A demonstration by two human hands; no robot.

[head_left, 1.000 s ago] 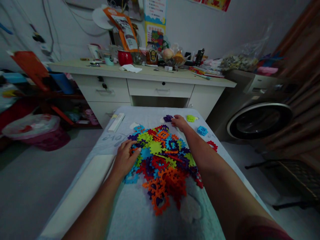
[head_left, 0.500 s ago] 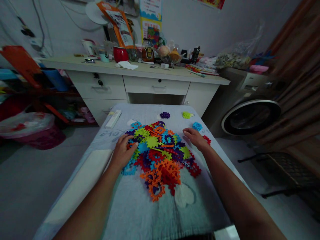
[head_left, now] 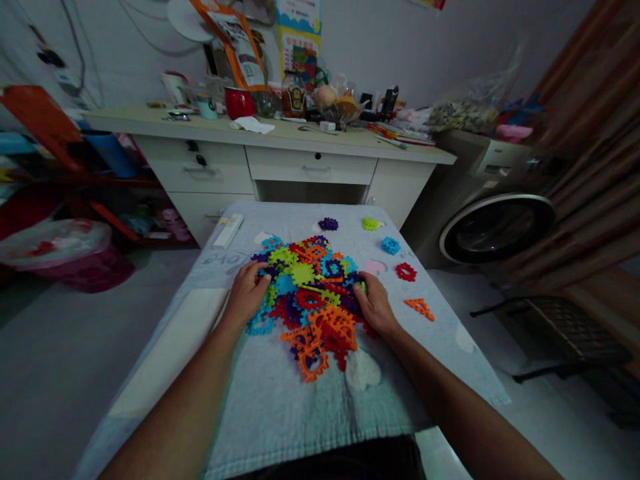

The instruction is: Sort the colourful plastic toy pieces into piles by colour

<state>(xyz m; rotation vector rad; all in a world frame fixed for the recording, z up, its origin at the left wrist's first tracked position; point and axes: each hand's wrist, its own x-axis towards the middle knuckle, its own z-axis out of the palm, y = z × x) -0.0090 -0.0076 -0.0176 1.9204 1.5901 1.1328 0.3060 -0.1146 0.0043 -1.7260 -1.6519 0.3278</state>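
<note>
A heap of interlocking plastic building pieces (head_left: 303,274) in orange, red, green, blue and purple lies on the cloth-covered table. My left hand (head_left: 249,288) rests against the heap's left edge, its thumb apart from the fingers. At the right edge, my right hand (head_left: 375,301) touches the heap with bent fingers and the thumb apart, a bit of green showing between them. Neither hand has a piece lifted. Set apart to the right are a blue piece (head_left: 391,246), a red ring-like piece (head_left: 406,271) and an orange triangular piece (head_left: 420,308).
A purple piece (head_left: 329,224) and a green piece (head_left: 371,224) lie near the table's far side. A white box-like strip (head_left: 229,231) sits at the far left. Beyond stands a white desk (head_left: 310,170) with jars and packets; a washing machine (head_left: 480,200) is to the right.
My right hand has moved left and toward me, onto the heap's right edge. The orange triangle and the whole red piece now show. My left hand has barely moved.
</note>
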